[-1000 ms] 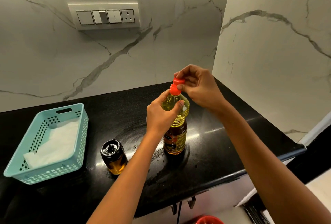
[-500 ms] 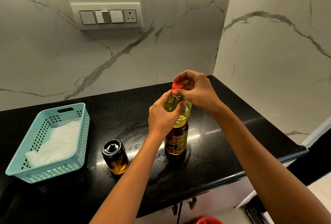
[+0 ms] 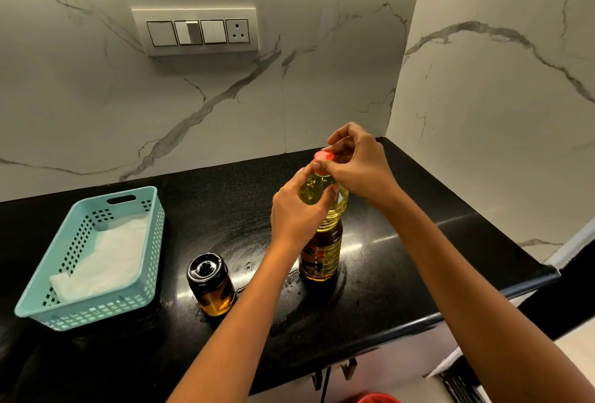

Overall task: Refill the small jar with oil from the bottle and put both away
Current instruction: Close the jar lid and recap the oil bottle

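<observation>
left hand (image 3: 296, 211) grip wraps bottle (image 3: 324, 249) shoulder | right hand (image 3: 359, 168) grip pinches cap (image 3: 323, 156) | jar (image 3: 211, 285) apart — nearer counter (image 3: 418, 277) edge

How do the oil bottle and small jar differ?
The oil bottle is taller than the small jar. Its cap is red, the jar's lid black. The left hand grips the bottle, the right hand pinches the cap; the jar stands untouched. Both are upright, holding oil.
</observation>
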`<move>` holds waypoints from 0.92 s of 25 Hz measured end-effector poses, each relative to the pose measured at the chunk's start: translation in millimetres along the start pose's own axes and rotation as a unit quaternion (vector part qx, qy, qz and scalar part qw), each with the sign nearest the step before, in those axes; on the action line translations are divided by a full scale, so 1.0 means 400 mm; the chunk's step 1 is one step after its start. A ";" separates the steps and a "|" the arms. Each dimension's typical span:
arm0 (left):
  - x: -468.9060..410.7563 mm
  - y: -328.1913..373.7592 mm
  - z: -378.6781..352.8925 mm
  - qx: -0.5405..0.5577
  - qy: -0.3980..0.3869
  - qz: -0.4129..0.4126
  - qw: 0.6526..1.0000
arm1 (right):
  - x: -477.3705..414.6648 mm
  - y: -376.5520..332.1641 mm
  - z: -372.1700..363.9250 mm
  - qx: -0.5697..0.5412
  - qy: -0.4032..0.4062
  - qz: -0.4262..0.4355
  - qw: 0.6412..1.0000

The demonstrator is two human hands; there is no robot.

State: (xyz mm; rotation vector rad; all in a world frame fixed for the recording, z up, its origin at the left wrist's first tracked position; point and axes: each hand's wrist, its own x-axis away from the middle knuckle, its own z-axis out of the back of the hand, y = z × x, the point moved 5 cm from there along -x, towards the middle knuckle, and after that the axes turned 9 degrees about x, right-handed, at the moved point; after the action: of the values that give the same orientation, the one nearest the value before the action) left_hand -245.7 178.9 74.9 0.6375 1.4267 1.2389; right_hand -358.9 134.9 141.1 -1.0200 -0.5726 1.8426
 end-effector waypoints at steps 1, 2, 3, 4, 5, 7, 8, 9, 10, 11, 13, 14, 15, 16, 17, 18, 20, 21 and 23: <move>0.000 0.000 0.001 0.003 0.000 0.000 1.000 | 0.002 -0.003 -0.002 0.017 0.016 0.000 1.000; 0.000 0.000 0.001 0.005 -0.001 0.001 1.000 | 0.003 -0.006 -0.004 0.028 0.019 0.002 0.999; 0.001 0.000 0.001 0.004 -0.002 0.001 1.000 | 0.003 -0.008 -0.007 0.031 0.004 0.006 0.999; 0.002 0.002 0.000 0.001 -0.003 0.000 1.000 | 0.003 -0.010 -0.010 0.026 -0.021 0.009 0.999; 0.002 0.001 0.000 -0.002 -0.003 -0.001 1.000 | 0.004 -0.009 -0.013 0.013 -0.048 0.008 0.999; 0.002 -0.002 -0.002 -0.012 -0.004 -0.003 1.000 | 0.006 -0.002 -0.016 -0.025 -0.062 -0.004 0.998; 0.002 -0.001 -0.003 -0.019 -0.006 -0.006 1.000 | 0.008 0.002 -0.015 -0.043 -0.048 -0.014 0.998; 0.001 -0.001 -0.004 -0.025 -0.008 -0.010 1.000 | 0.010 0.004 -0.014 -0.057 -0.028 -0.022 0.998; 0.000 0.001 -0.004 -0.029 -0.009 -0.011 0.999 | 0.013 0.003 -0.015 -0.063 -0.006 -0.026 0.998; -0.001 0.002 -0.003 -0.029 -0.010 -0.013 0.999 | 0.015 0.001 -0.017 -0.059 0.017 -0.027 0.998; -0.001 0.012 -0.001 -0.025 -0.013 -0.021 0.999 | 0.020 -0.005 -0.017 -0.041 0.066 -0.024 0.997; -0.001 0.014 0.000 -0.025 -0.013 -0.025 0.999 | 0.025 -0.009 -0.015 -0.035 0.089 -0.023 0.995; -0.002 0.015 0.000 -0.027 -0.011 -0.029 0.999 | 0.029 -0.011 -0.015 -0.030 0.110 -0.019 0.993; -0.002 0.015 0.000 -0.030 -0.009 -0.031 0.999 | 0.035 -0.015 -0.016 -0.025 0.129 -0.014 0.991; -0.002 0.013 0.000 -0.033 -0.008 -0.033 0.999 | 0.041 -0.016 -0.018 -0.020 0.147 -0.010 0.989; 0.000 0.012 -0.002 -0.035 -0.008 -0.035 0.999 | 0.045 -0.018 -0.019 -0.017 0.161 -0.010 0.987; 0.004 0.012 -0.004 -0.041 -0.004 -0.039 0.998 | 0.048 -0.013 -0.028 -0.015 0.158 -0.014 0.987; 0.005 0.013 -0.002 -0.041 -0.002 -0.042 0.998 | 0.048 -0.008 -0.038 -0.020 0.130 -0.017 0.991; 0.004 0.013 0.000 -0.036 -0.006 -0.044 0.998 | 0.062 0.024 -0.071 -0.064 0.043 -0.035 0.996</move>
State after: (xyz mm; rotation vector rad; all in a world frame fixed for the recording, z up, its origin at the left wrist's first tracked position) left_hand -247.5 182.2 79.2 0.5274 1.3800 1.2097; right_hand -345.9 151.5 108.2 -1.1445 -0.6730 1.7088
